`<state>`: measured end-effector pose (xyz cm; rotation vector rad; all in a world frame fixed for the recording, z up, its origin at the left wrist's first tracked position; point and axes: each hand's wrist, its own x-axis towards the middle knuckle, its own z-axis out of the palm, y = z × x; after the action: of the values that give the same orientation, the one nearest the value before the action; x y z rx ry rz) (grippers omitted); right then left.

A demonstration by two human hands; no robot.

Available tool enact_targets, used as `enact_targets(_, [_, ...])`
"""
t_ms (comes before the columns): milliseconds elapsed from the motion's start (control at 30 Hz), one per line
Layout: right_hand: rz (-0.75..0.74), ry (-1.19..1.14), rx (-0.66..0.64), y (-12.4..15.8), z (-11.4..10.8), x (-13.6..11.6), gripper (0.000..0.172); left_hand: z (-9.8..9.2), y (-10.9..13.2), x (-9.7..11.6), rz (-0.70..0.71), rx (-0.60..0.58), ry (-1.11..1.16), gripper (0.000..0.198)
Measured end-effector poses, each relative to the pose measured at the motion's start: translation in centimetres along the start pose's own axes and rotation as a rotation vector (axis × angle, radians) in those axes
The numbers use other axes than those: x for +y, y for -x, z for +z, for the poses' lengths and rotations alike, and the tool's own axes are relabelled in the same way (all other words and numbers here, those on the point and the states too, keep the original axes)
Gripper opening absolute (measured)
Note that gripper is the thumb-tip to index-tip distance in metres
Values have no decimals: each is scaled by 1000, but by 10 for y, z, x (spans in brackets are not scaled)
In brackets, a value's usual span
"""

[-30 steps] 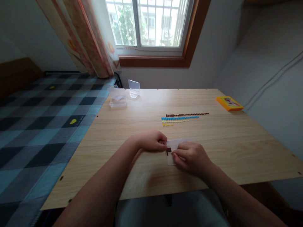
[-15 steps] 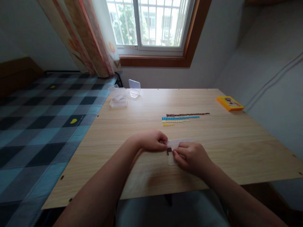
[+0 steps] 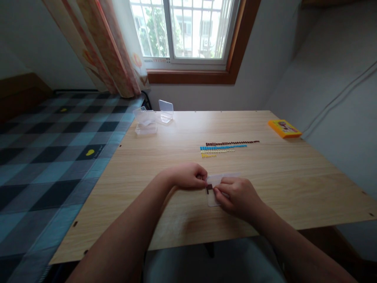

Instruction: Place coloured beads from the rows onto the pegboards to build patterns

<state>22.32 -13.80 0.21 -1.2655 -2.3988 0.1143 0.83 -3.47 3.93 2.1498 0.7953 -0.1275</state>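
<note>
A small clear square plate [image 3: 212, 181] lies flat on the wooden table [image 3: 176, 157] in front of me, with a few dark brown pieces [image 3: 209, 188] set on its left side. My left hand [image 3: 188, 175] is curled, its fingertips pinching the plate's left edge. My right hand [image 3: 238, 195] rests over the plate's right part, thumb and forefinger pinched together just beside the brown pieces; whether a small piece is between them is hidden. Beyond the plate lie rows of tiny pieces: brown [image 3: 232, 143], blue [image 3: 224, 147], cream [image 3: 219, 151] and a short yellow row [image 3: 208, 156].
Clear plastic boxes with open lids [image 3: 146, 120] stand at the table's far left corner. A yellow box [image 3: 284, 128] lies at the far right edge. A bed with a blue checked cover [image 3: 47, 149] adjoins the table on the left. A window is behind.
Both hands stay at the plate; my right hand's fingertips have shifted slightly toward the brown pieces. The view has drifted a little.
</note>
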Motion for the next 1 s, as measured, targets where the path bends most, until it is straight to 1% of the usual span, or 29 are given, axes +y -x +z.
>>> enact_targets(533, [-7, 2, 8, 0, -1, 0, 32, 0, -1, -2, 3, 1, -7, 20])
enact_targets(800, [-4, -2, 11, -1, -2, -1, 32, -2, 1, -1, 3, -7, 30, 20])
enact_targets(900, [-4, -8, 20, 0, -3, -2, 33, -3, 2, -2, -2, -26, 70, 18])
enact_targets(1000, [-9, -9, 57, 0, -5, -2, 34, -4, 3, -8, -5, -51, 154, 14])
